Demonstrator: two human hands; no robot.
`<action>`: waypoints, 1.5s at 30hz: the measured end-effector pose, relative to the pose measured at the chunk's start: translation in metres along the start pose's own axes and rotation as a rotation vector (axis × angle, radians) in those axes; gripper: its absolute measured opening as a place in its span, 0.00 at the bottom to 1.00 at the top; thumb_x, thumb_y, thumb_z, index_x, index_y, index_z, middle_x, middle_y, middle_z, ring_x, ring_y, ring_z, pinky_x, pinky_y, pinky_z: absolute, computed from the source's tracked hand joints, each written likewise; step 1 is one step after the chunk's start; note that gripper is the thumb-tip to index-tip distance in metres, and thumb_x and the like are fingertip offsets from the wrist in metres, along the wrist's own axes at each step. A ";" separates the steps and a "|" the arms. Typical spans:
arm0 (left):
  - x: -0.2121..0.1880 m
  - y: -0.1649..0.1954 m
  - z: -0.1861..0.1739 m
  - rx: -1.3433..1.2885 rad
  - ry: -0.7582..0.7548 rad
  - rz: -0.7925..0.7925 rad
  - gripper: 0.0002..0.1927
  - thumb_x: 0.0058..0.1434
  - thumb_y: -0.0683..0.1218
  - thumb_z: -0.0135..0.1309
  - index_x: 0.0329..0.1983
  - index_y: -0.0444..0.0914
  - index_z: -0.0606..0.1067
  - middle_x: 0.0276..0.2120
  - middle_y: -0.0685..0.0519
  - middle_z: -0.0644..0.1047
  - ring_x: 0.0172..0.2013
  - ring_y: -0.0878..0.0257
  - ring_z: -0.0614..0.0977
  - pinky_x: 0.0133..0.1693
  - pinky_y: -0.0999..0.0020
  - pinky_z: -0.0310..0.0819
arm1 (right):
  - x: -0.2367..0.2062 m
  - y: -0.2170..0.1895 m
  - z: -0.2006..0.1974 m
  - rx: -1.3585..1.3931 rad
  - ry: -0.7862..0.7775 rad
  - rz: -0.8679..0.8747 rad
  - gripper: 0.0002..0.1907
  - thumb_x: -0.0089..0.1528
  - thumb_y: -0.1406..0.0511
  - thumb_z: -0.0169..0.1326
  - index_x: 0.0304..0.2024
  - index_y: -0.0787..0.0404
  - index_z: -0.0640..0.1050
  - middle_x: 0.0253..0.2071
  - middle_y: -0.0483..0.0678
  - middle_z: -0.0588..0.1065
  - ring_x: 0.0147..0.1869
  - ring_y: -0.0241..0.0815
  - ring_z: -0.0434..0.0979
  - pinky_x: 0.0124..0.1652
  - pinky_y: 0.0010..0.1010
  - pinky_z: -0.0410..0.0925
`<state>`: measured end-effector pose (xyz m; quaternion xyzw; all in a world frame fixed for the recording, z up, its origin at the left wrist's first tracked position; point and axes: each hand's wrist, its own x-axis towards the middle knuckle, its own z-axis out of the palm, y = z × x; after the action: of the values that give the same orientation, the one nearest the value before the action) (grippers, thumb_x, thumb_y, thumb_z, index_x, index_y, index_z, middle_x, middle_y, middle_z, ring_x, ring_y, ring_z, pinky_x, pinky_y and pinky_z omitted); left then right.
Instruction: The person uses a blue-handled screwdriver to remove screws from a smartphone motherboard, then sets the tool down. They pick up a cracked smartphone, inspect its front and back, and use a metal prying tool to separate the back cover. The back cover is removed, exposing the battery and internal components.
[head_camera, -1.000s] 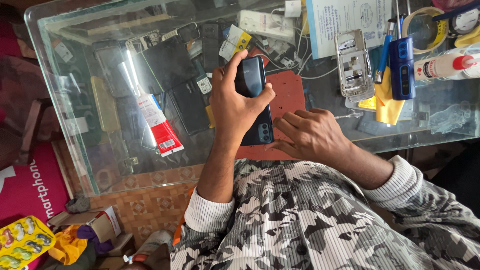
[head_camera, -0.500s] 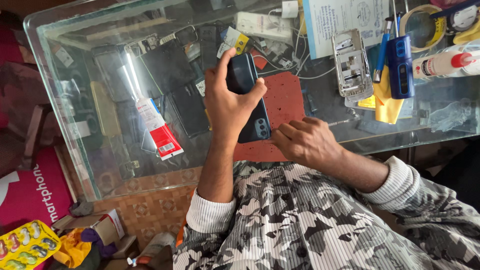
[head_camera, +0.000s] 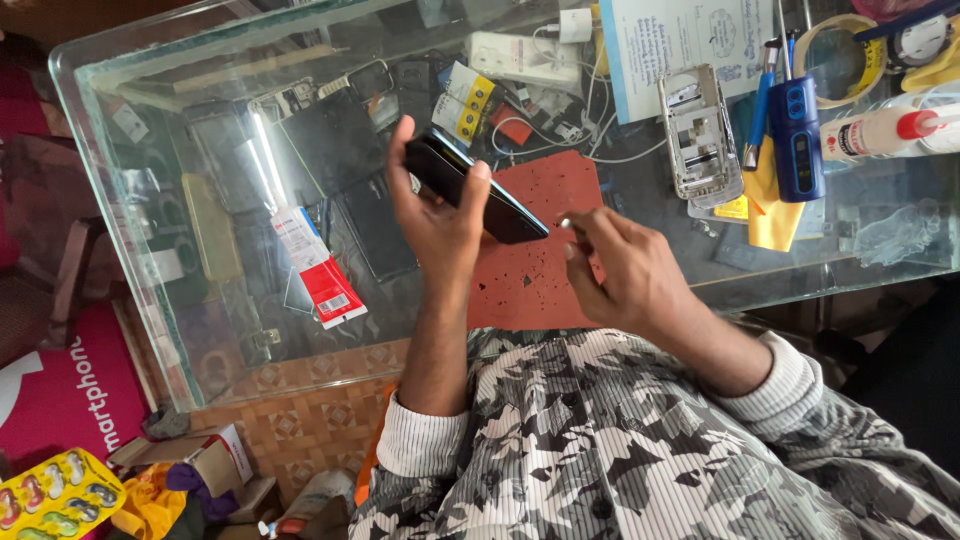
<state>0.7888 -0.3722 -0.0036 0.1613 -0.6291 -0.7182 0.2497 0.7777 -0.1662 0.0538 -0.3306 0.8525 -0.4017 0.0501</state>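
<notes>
Left hand (head_camera: 440, 215) has tilted the phone (head_camera: 475, 187) flat, grip closed around it; right hand (head_camera: 625, 270) now pinches a small tool (head_camera: 563, 223) at its lower end.

1 head-worn camera looks steeply down, close over the glass table (head_camera: 150, 200) and lap.

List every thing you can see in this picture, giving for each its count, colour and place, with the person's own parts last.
smartphone: one, black, in left hand
mat: one, red, on glass table
phone frame: one, silver, right of mat
blue device: one, beside frame
yellow cloth: one, under device
glue bottle: one, white, red cap, far right
tape roll: one, top right
left hand: grips smartphone
right hand: fingers pinch a small tool
</notes>
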 end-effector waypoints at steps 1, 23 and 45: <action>-0.004 0.000 0.001 -0.023 -0.018 -0.004 0.41 0.63 0.38 0.64 0.76 0.36 0.57 0.56 0.50 0.68 0.51 0.62 0.76 0.53 0.69 0.77 | 0.001 0.002 -0.001 0.056 0.003 0.055 0.14 0.62 0.71 0.58 0.50 0.70 0.75 0.35 0.52 0.75 0.33 0.48 0.79 0.32 0.36 0.72; -0.025 0.044 -0.004 0.453 -0.230 0.156 0.58 0.52 0.39 0.67 0.82 0.41 0.46 0.62 0.44 0.60 0.54 0.56 0.77 0.52 0.64 0.88 | 0.013 0.027 0.024 0.276 -0.011 0.134 0.03 0.61 0.71 0.62 0.37 0.65 0.81 0.30 0.47 0.77 0.24 0.35 0.73 0.24 0.26 0.64; -0.027 0.042 0.001 0.456 -0.255 0.134 0.59 0.52 0.39 0.68 0.82 0.42 0.47 0.64 0.43 0.59 0.56 0.56 0.78 0.51 0.64 0.85 | 0.013 0.023 0.014 0.129 -0.137 0.044 0.13 0.55 0.70 0.63 0.41 0.67 0.78 0.40 0.52 0.79 0.42 0.50 0.84 0.40 0.36 0.77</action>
<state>0.8167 -0.3601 0.0358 0.0794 -0.8103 -0.5543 0.1726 0.7601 -0.1725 0.0302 -0.3345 0.8265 -0.4312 0.1384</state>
